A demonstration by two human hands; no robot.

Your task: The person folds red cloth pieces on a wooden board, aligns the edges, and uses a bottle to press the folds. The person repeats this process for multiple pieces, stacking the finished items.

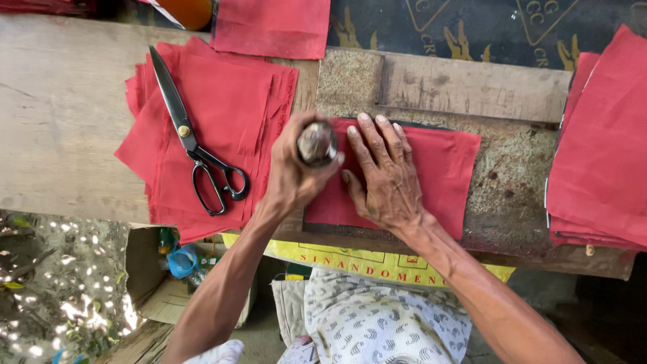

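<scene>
My left hand (291, 176) is closed around an upright, worn cylindrical tool (317, 142) whose round top faces the camera; it stands on the left edge of a red cloth piece (441, 168). My right hand (383, 174) lies flat with fingers spread on that same cloth, just right of the tool. The cloth rests on a dark, rough plate (509, 182) on the wooden workbench (60, 114).
Black scissors (195, 145) lie on a stack of red cloth pieces (222, 101) to the left. Another red stack (603, 155) is at the right, one more piece (273, 27) at the top. A cardboard box (162, 283) sits below the bench.
</scene>
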